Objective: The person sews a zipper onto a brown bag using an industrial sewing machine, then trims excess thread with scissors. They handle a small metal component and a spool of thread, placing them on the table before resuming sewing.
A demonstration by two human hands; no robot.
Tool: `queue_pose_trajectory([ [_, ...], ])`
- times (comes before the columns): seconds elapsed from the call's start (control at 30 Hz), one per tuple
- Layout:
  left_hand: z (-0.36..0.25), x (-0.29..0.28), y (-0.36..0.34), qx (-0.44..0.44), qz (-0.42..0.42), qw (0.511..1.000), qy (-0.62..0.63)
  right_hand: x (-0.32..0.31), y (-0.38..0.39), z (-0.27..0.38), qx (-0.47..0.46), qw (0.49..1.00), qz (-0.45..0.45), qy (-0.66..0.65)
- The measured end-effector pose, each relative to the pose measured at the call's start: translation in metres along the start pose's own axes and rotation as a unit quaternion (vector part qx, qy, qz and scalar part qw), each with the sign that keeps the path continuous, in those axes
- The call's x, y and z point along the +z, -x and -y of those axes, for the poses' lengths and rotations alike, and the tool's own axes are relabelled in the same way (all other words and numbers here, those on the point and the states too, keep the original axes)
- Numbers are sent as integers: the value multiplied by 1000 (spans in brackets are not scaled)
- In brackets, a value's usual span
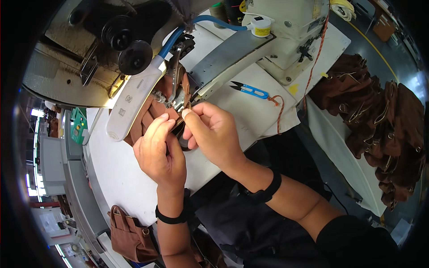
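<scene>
A brown leather piece (156, 110) lies bunched at the sewing machine's presser foot (178, 102). Along its near edge runs a zipper (177, 123) with brass-coloured teeth. My right hand (214, 131) pinches the zipper end between thumb and forefinger, close to the foot. On the other side, my left hand (161, 149) is closed at the leather's edge, fingertips together beside the zipper teeth. The fingers hide part of the zipper and the leather under them.
Blue-handled thread snips (254, 90) lie right of the machine's arm (228, 58). A white lamp (134, 98) hangs over the leather. Brown leather bags (371, 120) are heaped at the right. A brown handbag (129, 234) stands at the lower left.
</scene>
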State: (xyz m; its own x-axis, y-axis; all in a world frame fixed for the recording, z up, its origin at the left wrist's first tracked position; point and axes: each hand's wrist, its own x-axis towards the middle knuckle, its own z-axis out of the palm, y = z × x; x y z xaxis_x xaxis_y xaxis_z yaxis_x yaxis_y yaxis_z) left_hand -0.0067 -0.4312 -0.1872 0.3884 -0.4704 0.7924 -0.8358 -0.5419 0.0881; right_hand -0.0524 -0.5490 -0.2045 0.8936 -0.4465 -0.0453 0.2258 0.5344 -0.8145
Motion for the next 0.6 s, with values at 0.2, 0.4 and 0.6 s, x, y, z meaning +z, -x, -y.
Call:
queue_pose_trajectory([
  [0.2,4,4,3,-29,-14,999,29,-8,-4,4,16,998,63,1],
  [0.4,3,3,3,-20,-15,1000,13,-1,0,6,11,998,52,-18],
  [0.6,2,-2,2,19,-2,999,-36,4,6,2,-12,1000,14,7],
])
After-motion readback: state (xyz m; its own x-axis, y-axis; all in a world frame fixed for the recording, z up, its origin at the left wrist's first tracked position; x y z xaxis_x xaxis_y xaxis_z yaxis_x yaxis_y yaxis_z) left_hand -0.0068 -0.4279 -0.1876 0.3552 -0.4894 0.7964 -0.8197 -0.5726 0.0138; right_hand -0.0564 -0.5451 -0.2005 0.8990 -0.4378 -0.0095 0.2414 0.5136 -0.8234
